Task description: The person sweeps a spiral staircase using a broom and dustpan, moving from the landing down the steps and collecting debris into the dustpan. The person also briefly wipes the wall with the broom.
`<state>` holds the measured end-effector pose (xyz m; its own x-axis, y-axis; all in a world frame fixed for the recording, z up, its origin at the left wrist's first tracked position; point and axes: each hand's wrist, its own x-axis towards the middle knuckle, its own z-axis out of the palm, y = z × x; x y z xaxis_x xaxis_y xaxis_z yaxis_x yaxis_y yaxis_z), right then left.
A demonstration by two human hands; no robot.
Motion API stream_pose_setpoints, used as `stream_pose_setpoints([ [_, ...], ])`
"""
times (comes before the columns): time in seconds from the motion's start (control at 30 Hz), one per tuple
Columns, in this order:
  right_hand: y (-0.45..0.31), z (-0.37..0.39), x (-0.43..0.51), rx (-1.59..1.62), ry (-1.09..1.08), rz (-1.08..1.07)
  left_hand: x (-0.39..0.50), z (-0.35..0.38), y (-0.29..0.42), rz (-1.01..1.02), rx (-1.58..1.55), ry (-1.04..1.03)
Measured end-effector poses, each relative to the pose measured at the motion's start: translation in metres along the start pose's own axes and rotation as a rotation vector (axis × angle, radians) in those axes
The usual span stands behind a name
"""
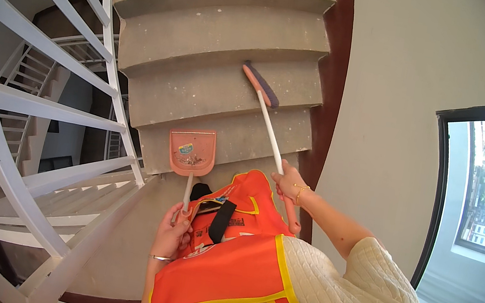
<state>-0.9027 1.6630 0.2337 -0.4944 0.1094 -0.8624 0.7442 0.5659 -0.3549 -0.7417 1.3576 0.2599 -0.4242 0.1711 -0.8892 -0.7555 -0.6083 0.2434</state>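
My right hand (291, 182) grips the handle of a long broom (270, 129), near its pink end grip. The pink broom head (258, 84) with dark bristles rests on a concrete stair tread in front of me. In my left hand (173, 231) is the upper end of a long-handled dustpan's pale stick. The pink dustpan (193, 148) lies over the lower steps, its wide mouth facing up the stairs. Small debris (192, 159) is gathered inside it, near the handle side, and a sticker is on its floor.
Speckled concrete stairs (230, 24) rise ahead. A white metal railing (62, 109) runs along the left, with lower flights visible through it. A wall with a dark red skirting band (333, 70) borders the right, and a dark-framed window (475, 229) is farther right.
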Motion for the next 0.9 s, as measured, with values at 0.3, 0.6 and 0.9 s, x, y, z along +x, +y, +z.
stream_pose_setpoints([
  [0.3,-0.023,-0.077,-0.034,-0.099,-0.026,-0.023,-0.004,0.002,0.000,-0.015,-0.034,-0.037],
  [0.6,-0.022,-0.027,-0.032,-0.337,-0.101,-0.088,-0.017,0.009,-0.003,0.024,-0.051,0.064],
  [0.9,0.001,-0.015,-0.024,-0.523,-0.117,-0.163,-0.013,0.025,-0.004,0.093,0.014,0.016],
])
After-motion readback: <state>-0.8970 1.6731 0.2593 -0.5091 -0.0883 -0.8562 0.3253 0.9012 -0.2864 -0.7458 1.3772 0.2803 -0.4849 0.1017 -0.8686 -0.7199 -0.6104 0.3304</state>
